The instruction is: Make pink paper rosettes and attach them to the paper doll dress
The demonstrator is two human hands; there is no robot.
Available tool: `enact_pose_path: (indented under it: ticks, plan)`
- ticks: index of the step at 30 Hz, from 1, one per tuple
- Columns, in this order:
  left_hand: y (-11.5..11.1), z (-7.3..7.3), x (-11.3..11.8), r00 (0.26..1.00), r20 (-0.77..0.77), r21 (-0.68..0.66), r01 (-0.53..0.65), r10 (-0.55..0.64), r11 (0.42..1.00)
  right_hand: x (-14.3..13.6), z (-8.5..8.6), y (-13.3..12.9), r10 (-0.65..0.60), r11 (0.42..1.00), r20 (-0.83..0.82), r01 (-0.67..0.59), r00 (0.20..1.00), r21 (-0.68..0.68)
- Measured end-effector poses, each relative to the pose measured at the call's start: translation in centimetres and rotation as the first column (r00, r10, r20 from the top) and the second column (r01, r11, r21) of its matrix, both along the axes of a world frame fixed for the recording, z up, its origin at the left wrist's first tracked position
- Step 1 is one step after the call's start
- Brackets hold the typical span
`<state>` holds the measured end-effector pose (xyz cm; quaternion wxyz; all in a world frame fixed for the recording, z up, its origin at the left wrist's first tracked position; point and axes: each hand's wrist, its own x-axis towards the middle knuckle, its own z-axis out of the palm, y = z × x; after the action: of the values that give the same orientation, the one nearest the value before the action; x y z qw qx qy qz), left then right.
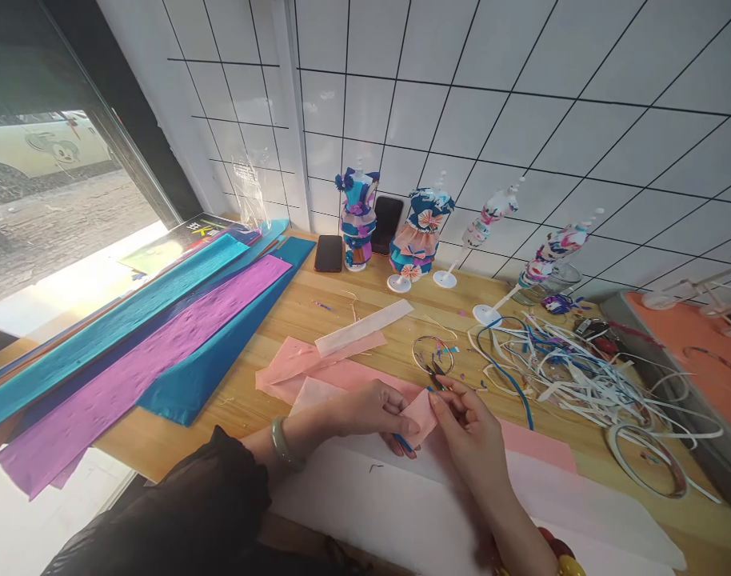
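Observation:
A small folded piece of pink crepe paper (422, 418) is stretched between my two hands. My left hand (377, 412), with a jade-coloured bangle on the wrist, pinches its left side; a bit of blue shows below the fingers. The fingertips of my right hand (470, 420) close on its upper right corner. Dark-bladed scissors (436, 374) poke out just beyond the right fingers, and I cannot tell if that hand also holds them. Beneath both hands lie a larger pink sheet (539, 444) and a long white sheet (365, 488). Pink and pale strips (365, 326) rest beyond my left hand.
Long purple crepe paper (155, 360) and blue sheets (215, 360) spread leftward. Several small dress forms (417, 240) stand along the tiled wall beside two phones (329, 254). To the right are tangled white strips (575, 368), a tape roll (647, 460) and a tape ring (433, 354).

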<state>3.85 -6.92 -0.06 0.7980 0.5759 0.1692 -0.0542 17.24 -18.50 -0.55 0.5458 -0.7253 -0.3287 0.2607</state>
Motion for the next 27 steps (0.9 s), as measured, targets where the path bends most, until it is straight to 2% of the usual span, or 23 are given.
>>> enact_pose_path:
  ticks: [6, 12, 18, 22, 27]
  plan:
    - [0.0, -0.6, 0.0, 0.999, 0.042, -0.021, -0.018, 0.019, 1.0, 0.2, -0.3, 0.2, 0.013, 1.0, -0.075, -0.013, 0.997, 0.009]
    - [0.1, -0.4, 0.5, 0.975, 0.079, -0.038, -0.207, 0.21, 0.978, 0.0, 0.0, 0.3, 0.017, 0.999, -0.174, -0.01, 0.985, 0.037]
    - [0.4, 0.2, 0.5, 0.927, 0.133, 0.008, -0.355, 0.351, 0.935, -1.2, 0.0, 0.3, 0.154, 0.983, -0.266, -0.12, 0.952, 0.14]
    - [0.3, -0.2, 0.4, 0.914, 0.143, -0.008, -0.381, 0.379, 0.924, -1.8, -0.1, 0.3, 0.191, 0.98, -0.291, -0.165, 0.938, 0.11]
    - [0.1, -0.4, 0.4, 0.931, 0.146, -0.035, -0.333, 0.334, 0.942, -1.5, -0.7, 0.1, 0.176, 0.984, -0.245, -0.178, 0.954, 0.016]
